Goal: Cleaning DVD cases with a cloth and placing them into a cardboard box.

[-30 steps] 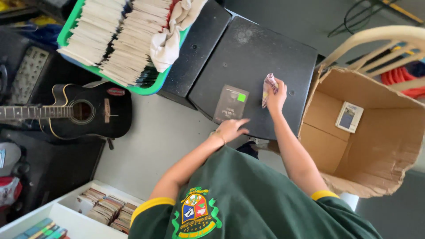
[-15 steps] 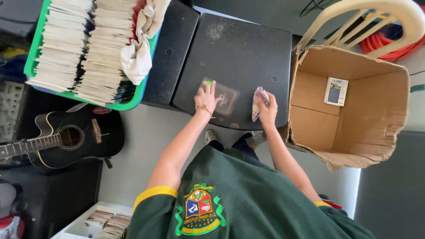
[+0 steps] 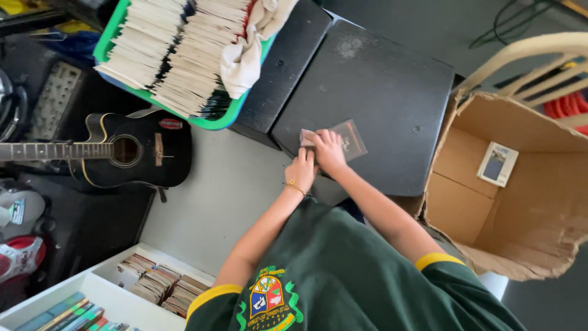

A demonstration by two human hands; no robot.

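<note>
Black stand (image 3: 380, 92): card case (image 3: 352, 138) under hands (image 3: 318, 156).

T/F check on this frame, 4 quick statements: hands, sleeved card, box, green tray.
1. Both hands, left hand and right hand, are at the sleeved card on the black surface. True.
2. The cardboard box holds nothing. False: one small card case lies inside.
3. The green tray holds rows of cards with a white cloth on them. True.
4. The guitar lies inside the box. False: it lies on the floor, left of the tray.
</note>
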